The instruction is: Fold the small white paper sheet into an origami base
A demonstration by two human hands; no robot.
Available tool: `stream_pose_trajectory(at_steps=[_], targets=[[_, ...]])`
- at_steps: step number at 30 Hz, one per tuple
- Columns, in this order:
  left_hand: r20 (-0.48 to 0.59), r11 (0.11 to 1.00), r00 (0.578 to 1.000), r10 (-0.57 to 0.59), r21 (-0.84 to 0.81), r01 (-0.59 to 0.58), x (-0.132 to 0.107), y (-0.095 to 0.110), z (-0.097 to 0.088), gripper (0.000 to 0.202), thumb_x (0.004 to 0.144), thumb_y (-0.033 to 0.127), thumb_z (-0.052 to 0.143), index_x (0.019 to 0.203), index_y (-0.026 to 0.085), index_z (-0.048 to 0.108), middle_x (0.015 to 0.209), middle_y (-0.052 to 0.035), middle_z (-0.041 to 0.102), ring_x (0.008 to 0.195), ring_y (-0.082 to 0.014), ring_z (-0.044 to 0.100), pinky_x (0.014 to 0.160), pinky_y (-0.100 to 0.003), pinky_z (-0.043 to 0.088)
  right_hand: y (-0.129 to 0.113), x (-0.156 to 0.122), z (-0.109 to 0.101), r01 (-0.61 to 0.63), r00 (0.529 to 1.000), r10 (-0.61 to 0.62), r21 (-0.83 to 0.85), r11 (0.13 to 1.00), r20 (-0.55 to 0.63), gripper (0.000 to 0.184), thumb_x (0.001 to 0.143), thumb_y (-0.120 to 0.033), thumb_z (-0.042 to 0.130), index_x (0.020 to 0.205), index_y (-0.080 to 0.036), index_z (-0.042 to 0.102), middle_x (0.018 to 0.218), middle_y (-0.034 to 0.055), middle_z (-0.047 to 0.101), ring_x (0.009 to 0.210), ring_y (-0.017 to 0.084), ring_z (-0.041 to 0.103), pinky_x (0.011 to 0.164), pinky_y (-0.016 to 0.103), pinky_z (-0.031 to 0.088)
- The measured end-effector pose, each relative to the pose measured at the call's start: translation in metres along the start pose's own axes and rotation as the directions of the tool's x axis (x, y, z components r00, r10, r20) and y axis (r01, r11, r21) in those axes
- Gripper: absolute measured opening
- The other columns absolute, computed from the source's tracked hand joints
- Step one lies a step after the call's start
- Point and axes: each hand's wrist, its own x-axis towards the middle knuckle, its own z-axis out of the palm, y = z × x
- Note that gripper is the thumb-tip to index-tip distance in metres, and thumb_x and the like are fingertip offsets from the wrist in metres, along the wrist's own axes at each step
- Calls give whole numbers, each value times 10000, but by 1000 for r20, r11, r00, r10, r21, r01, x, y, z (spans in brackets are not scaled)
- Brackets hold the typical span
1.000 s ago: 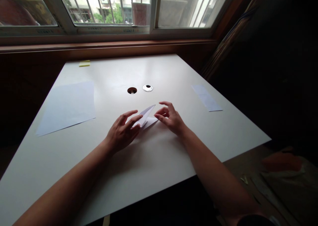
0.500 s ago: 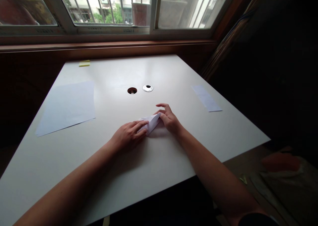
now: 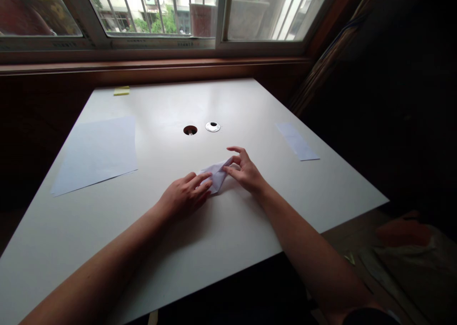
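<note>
A small piece of folded white paper (image 3: 218, 176) lies near the middle of the white table, its right side lifted off the surface. My left hand (image 3: 187, 192) holds the paper's left part, with its fingertips on top and the thumb at the near edge. At the right corner, my right hand (image 3: 244, 172) pinches the paper between thumb and fingers, its index finger raised away from the sheet. The paper's left end is partly hidden under my left fingers.
Large white sheets (image 3: 98, 153) lie at the left of the table (image 3: 221, 249). A narrow paper strip (image 3: 297, 141) rests on the right. Beyond my hands are a round hole (image 3: 190, 130) and a ring-shaped cover (image 3: 213, 127). A yellow sticky pad (image 3: 121, 91) sits at the far edge.
My right hand has shifted slightly right, and its thumb now lies across the paper's right corner. The paper's raised flap has turned over lower. My left hand stays nearly still.
</note>
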Motion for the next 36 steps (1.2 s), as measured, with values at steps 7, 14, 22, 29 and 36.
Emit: stream_pose_trajectory(at_steps=[7,14,22,29,36], targets=[[-274,964,940,-206,-224,146,1,-5,1,211,929,232,588,1129,216,652,1135,-65,696,977,-221,585,895,-385,492,0,1,1,33,998,-36,65,997,42,582,837,-301,686,1351,-273,414,882,-8,681,914,188,670,922,370,501],[-67,768,910,-408,-564,303,4,-9,0,233,984,325,528,1101,235,709,952,-43,721,813,-155,648,724,-265,493,-1,2,9,-15,993,-1,133,991,117,591,774,-306,768,1284,-273,470,824,-21,706,896,201,697,916,384,511],[6,677,899,-438,-656,334,3,-9,5,294,913,317,624,1193,236,658,835,-13,720,668,-108,622,639,-208,491,-2,5,14,-112,986,73,266,958,151,448,762,-352,780,1118,-232,535,811,-4,720,787,174,696,788,322,537],[15,675,933,-361,-686,272,5,-10,10,392,900,316,629,1280,227,596,904,-43,716,715,-123,641,664,-232,535,-4,5,19,-60,991,42,138,989,126,232,802,-407,727,874,-196,666,888,22,712,858,175,665,801,307,519],[120,459,864,-488,-807,371,8,-10,4,271,903,425,631,1007,177,666,862,-51,706,700,-141,662,658,-253,534,-16,0,26,8,971,-10,10,1000,240,180,874,-358,651,881,-189,715,734,-5,683,676,122,612,666,244,467]])
